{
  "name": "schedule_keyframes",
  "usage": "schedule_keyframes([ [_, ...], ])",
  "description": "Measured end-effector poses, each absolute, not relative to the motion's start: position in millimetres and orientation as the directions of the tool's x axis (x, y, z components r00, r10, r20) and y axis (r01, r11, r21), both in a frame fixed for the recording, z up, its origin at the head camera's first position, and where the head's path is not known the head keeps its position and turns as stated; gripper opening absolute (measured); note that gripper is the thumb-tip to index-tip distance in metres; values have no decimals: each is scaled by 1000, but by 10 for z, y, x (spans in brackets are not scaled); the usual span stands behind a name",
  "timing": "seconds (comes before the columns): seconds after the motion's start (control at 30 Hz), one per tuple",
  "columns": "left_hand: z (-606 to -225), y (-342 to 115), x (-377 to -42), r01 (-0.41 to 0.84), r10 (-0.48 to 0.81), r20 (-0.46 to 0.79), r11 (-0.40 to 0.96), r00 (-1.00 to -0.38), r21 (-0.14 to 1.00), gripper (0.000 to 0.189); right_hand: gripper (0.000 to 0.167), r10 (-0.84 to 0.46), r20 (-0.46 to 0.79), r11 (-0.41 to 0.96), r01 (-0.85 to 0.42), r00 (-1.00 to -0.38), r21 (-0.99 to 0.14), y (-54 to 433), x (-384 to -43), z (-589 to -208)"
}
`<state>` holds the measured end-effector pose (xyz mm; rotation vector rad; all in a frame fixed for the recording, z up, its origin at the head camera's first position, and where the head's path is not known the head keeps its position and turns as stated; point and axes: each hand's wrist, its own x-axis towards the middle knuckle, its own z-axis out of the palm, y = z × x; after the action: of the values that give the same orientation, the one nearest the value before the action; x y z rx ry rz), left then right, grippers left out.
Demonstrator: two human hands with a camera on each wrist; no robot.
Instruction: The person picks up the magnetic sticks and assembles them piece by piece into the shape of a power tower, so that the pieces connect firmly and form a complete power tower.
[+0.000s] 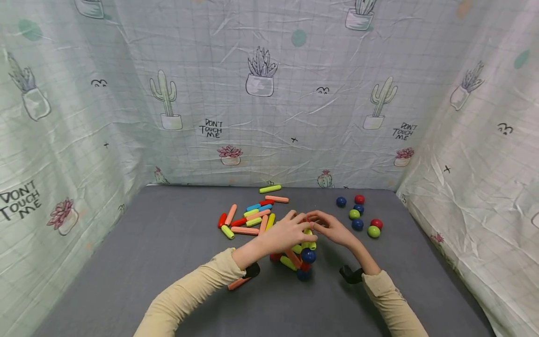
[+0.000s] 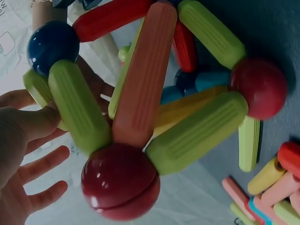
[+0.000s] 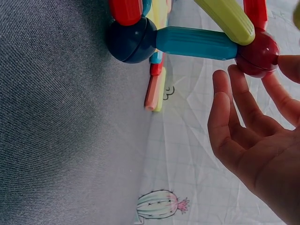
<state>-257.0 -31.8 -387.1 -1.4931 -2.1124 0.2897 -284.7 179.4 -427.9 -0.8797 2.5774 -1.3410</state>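
A magnetic ball-and-rod structure stands on the grey table, its blue ball point(image 1: 309, 255) facing me. My left hand point(image 1: 288, 231) reaches over its top. In the left wrist view the thumb and a finger pinch a lime green rod point(image 2: 37, 86), near a blue ball point(image 2: 54, 47); the other fingers spread loosely. Lower down, a large red ball point(image 2: 121, 182) joins green rods and a salmon rod point(image 2: 146, 75). My right hand point(image 1: 334, 229) comes from the other side. Its thumb and fingertips pinch a red ball point(image 3: 258, 54), where a blue rod point(image 3: 197, 43) and a green rod point(image 3: 227, 19) meet.
Loose rods, such as a salmon rod point(image 1: 245, 230), lie in a pile behind and left of the structure. Several loose balls, including a green ball point(image 1: 374, 231), sit at the right. A printed cloth point(image 1: 269, 112) hangs behind the grey table point(image 1: 177, 234).
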Motion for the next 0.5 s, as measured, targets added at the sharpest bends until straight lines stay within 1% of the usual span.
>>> schedule_keyframes([
  [0.07, -3894, -286, -2573, 806, 923, 292, 364, -248, -466, 33, 35, -538, 163, 449, -445, -827, -775, 1796, -2846, -4272],
  [0.2, -3924, -262, -2586, 780, 920, 318, 369, -229, -505, 28, 34, -537, 159, 448, -440, -828, -779, 1791, -2852, -4274],
  [0.5, -3962, -276, -2610, 715, 942, 266, 330, -204, -616, 35, 35, -544, 168, 421, -441, -822, -793, 1787, -2851, -4273],
])
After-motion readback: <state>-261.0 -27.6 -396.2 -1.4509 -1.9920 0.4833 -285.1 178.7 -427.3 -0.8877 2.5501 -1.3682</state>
